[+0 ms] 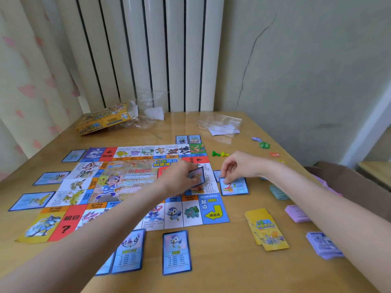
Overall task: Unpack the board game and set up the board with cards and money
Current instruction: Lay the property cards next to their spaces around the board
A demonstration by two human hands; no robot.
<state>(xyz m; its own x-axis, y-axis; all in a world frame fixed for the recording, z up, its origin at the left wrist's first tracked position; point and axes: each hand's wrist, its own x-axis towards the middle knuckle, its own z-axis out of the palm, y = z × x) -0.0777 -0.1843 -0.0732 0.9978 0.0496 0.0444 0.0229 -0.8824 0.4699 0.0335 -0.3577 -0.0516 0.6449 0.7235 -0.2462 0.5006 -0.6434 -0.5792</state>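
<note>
The paper game board lies flat on the wooden table, with blue property cards laid around its edges. My left hand holds a small stack of blue cards above the board's right side. My right hand pinches the top edge of a blue card lying on the table just right of the board. A yellow card deck and stacks of purple money, pink money and teal money sit at the right.
The yellow game box and clear plastic wrapping lie at the back left. A clear plastic tray sits at the back. Green and yellow pawns and coloured tokens lie right of the board. A radiator stands behind.
</note>
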